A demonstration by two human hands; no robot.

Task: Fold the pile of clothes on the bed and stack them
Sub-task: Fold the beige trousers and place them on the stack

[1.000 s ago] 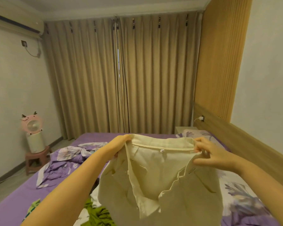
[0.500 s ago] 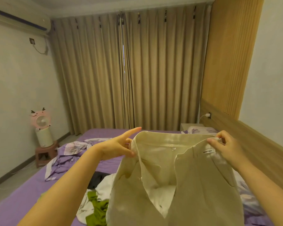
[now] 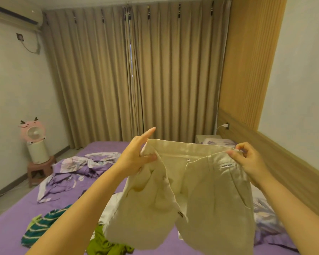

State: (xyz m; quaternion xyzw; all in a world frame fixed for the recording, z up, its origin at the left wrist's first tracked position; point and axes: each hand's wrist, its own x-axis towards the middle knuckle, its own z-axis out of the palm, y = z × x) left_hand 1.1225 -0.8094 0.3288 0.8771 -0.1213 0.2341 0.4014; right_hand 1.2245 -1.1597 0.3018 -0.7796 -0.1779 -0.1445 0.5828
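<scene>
Both hands hold cream shorts point(image 3: 197, 196) up by the waistband, above the bed point(image 3: 11, 223). Left hand point(image 3: 136, 159) pinches its corner between thumb and curled fingers, the forefinger sticking out straight; right hand point(image 3: 247, 159) pinches the opposite corner, beside a small label point(image 3: 226, 165). Between them the waistband runs nearly level, side to side, while the legs hang straight down, fly open, clear of the sheet. Each hand has its own end, neither nearer. Judging by this, the next fold turns on that hanging axis: bringing one corner across to the other would lay leg upon leg. Below the left arm, a striped garment point(image 3: 42, 225) and a green one point(image 3: 105, 245) lie unfolded.
</scene>
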